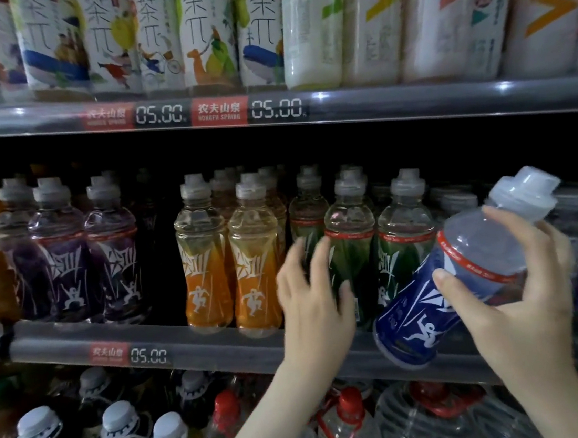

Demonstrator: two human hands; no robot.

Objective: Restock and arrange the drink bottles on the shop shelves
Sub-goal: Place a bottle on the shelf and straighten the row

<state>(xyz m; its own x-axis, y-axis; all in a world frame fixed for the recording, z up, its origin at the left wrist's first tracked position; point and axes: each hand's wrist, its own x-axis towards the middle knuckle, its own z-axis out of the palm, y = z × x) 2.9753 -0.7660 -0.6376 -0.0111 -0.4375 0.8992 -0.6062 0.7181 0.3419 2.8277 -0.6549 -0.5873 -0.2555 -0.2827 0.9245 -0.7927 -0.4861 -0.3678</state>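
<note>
Rt fingers (508,226) curl over the clear shoulder of the blue bottle (414,316), w/ the thumb pinching from the near side just under its red band. Your right hand (519,293) carries it in front of the shelf rail (186,342), abt 4 o'clock in view. Lt fingers (321,262) are spread and fairly straight across the front green bottles (351,240), at 3 o'clock of the orange bottles (252,259). Blur hides whether your left hand (313,306) presses or only brushes them.

Risks, as I judge them:
- Your grip sits high on a smooth shoulder, so the heavy base at 7 o'clock could swing or slip.
- That base hangs just beside the green front row; pushed in tilted, it'd prob knock one back into the bottles behind.
- I see no open slot. The 3 o'clock end of the shelf is too dim to read, so check before committing.

The bottle: clear top, blue wrap w/ white running figure, pale sport cap pointing to 1 o'clock. It looks full.
</note>
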